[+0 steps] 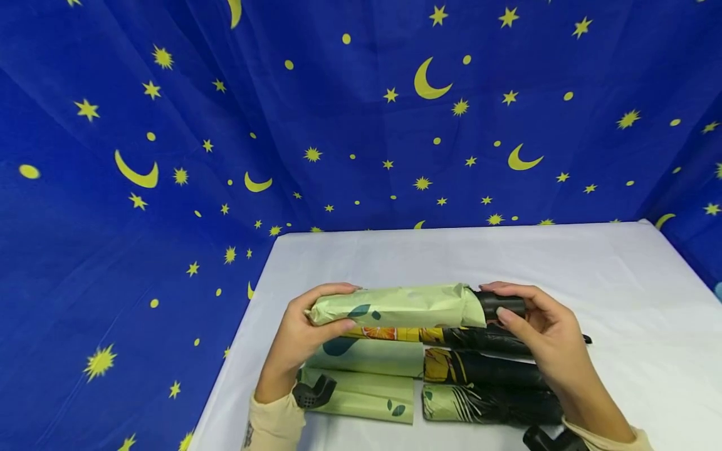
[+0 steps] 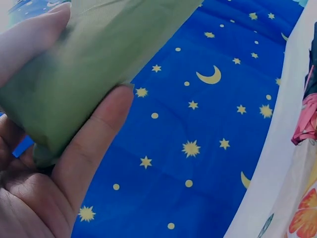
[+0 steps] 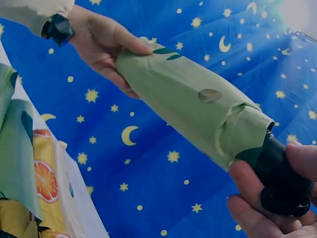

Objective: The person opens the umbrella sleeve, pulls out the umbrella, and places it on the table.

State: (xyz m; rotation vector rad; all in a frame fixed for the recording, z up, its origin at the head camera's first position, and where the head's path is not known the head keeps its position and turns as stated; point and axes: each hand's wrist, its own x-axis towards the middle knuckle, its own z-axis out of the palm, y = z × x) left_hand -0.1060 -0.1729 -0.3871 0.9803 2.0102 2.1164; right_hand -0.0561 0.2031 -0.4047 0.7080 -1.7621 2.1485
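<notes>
A folded umbrella with a black handle (image 1: 504, 305) is held level above the table, most of it inside a pale green sleeve (image 1: 406, 305) printed with dark leaves. My left hand (image 1: 307, 335) grips the far left end of that sleeve, thumb on the near side. At the other end, my right hand (image 1: 544, 326) pinches the black handle between thumb and fingers. The right wrist view shows the handle sticking out of the sleeve's loose, creased mouth (image 3: 233, 124). Up close in the left wrist view, fingers wrap the green fabric (image 2: 84, 74).
Below lie a green leaf-print sleeve (image 1: 366, 394), a blue-green sleeve (image 1: 383, 358) and a yellow orange-print sleeve (image 1: 389, 334). To their right are dark folded umbrellas (image 1: 485, 368), one with a green patterned end (image 1: 442, 402). A white table (image 1: 637, 282) meets a blue starry cloth (image 1: 361, 125).
</notes>
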